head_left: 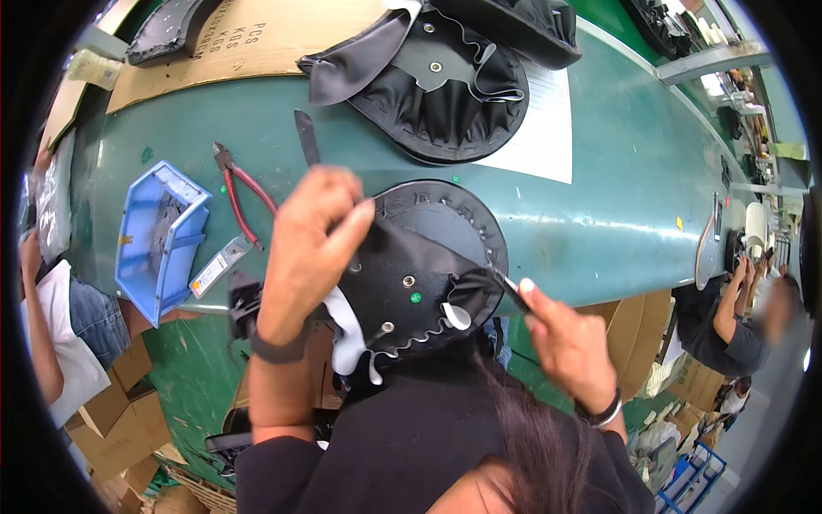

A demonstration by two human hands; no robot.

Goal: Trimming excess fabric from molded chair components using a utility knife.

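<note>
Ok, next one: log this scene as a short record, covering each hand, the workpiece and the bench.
Left hand: at the workpiece's left edge; grip unclear
Right hand: holds a slim dark-handled tool, tip at the workpiece's right edge
Workpiece: black, rounded, with metal eyelets and a green dot
Bench: green
Left side of bench: blue bin, red-handled pliers
Far side of bench: gathered black piece, white sheet, cardboard

Scene is brightly, fairly evenly lit. Pale glare streaks are thrown on green table [634, 171], beyond and right of right hand [569, 347]. Left hand [312, 244] slightly blurred. Soft sheen is caught on black piece [428, 257] between the 2 hands. Outward from both, straight lines bent by fisheye; 4 corners blacked out.
</note>
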